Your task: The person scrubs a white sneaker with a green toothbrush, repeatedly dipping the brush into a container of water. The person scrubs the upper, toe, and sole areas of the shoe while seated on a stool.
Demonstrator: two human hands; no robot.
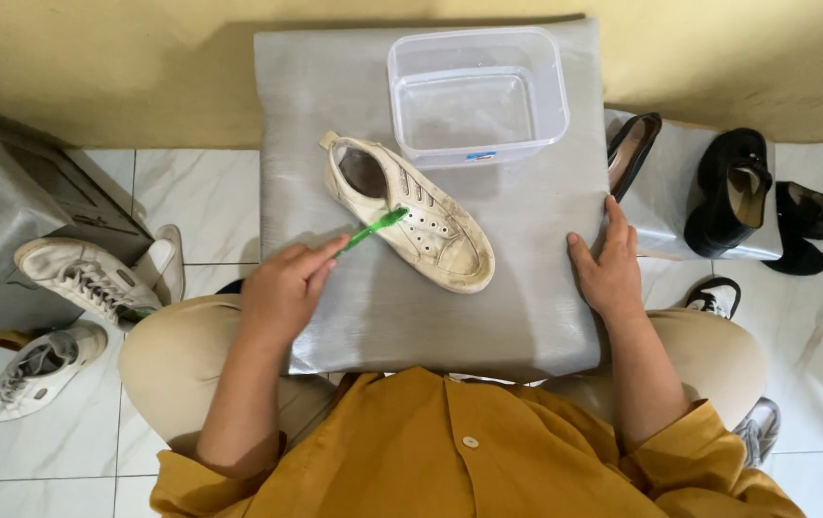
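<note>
Gripping a green toothbrush (pixel 374 230) in the left hand (pixel 282 291), bristles on white sneaker (pixel 409 209), right hand (pixel 608 269) flat on grey pad (pixel 526 307), clear tub (pixel 477 94) holding water

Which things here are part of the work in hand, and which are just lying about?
In use: green brush in left hand; cream sneaker; grey board under right hand; clear tub.
Lying about: white sneakers; black shoes; grey box.

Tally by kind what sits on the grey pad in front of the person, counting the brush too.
cream canvas sneaker: 1
green plastic toothbrush: 1
clear rectangular plastic tub: 1
Total: 3
</note>
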